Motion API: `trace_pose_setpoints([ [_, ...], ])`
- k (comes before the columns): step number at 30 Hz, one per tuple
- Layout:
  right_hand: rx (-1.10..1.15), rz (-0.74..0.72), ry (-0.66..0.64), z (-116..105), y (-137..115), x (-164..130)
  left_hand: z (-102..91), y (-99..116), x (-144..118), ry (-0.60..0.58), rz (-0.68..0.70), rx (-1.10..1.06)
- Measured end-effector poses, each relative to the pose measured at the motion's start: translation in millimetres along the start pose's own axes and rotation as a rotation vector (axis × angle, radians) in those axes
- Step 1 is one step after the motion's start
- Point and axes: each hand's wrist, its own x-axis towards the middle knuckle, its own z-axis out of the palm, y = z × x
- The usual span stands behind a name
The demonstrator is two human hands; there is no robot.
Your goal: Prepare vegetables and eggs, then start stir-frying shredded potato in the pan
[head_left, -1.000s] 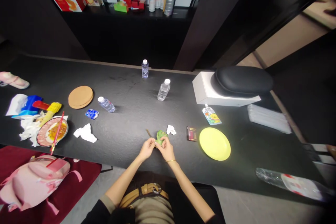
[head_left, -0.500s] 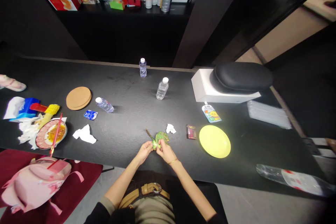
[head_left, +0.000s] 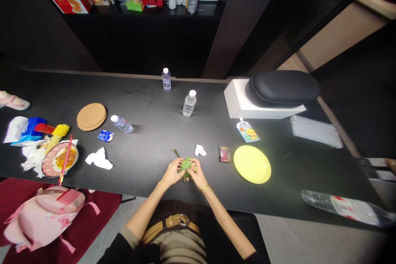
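Note:
My left hand (head_left: 172, 173) curls around one side of a green lotus seed pod (head_left: 186, 165), close to the table's front edge. From the other side my right hand (head_left: 198, 174) presses its fingers against the same pod. Fingertips cover much of it, so I cannot tell whether either hand also has a loose piece. A thin brown stem (head_left: 176, 153) sticks out beyond the left fingers. Just past the right hand lies a crumpled white tissue (head_left: 200, 150).
Right of my hands are a dark red small box (head_left: 224, 154), a yellow plate (head_left: 252, 164) and a drink pouch (head_left: 248, 130). Water bottles (head_left: 189, 104) stand further back. A bowl with chopsticks (head_left: 49, 165) is at the left. A large plastic bottle (head_left: 346, 208) lies by the right edge.
The pod has been turned between my hands, and its green side now faces up. My fingers have shifted round it, and less of the stem shows.

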Motion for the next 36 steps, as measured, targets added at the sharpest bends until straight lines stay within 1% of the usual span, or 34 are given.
trace_pose_setpoints([
  [3, -0.227, -0.139, -0.101, -1, -4, 0, -5.1, -4, -8, -0.02, -0.007, -0.051],
  [7, -0.435, -0.298, -0.24, 2, -5, 1, -9.0, -12, -12, 0.042, -0.065, -0.04],
  [9, -0.541, -0.353, -0.279, 5, -2, 3, -9.4, -16, -12, 0.042, -0.041, 0.032],
  [13, -0.722, -0.349, -0.299, 15, 2, 7, -9.8, -21, -10, 0.011, -0.009, 0.282],
  [16, -0.787, -0.369, -0.295, 19, 4, 9, -10.8, -20, -9, 0.006, -0.016, 0.412],
  [18, -0.795, -0.387, -0.294, 19, 6, 11, -11.7, -19, -8, -0.002, -0.011, 0.425],
  [22, -0.747, -0.413, -0.283, 15, 8, 12, -12.7, -15, -5, -0.023, 0.009, 0.378],
  [28, -0.615, -0.416, -0.251, 11, 15, 13, -10.6, -12, 0, 0.016, 0.019, 0.343],
  [31, -0.555, -0.38, -0.222, 5, 22, 18, -9.3, -12, 4, 0.036, -0.022, 0.325],
  [33, -0.502, -0.329, -0.213, 0, 24, 22, -9.3, -13, 7, 0.047, -0.041, 0.294],
  [34, -0.471, -0.295, -0.218, -3, 25, 23, -9.6, -15, 8, 0.045, -0.038, 0.255],
  [36, -0.404, -0.231, -0.219, -7, 23, 24, -10.9, -18, 10, 0.036, -0.034, 0.103],
])
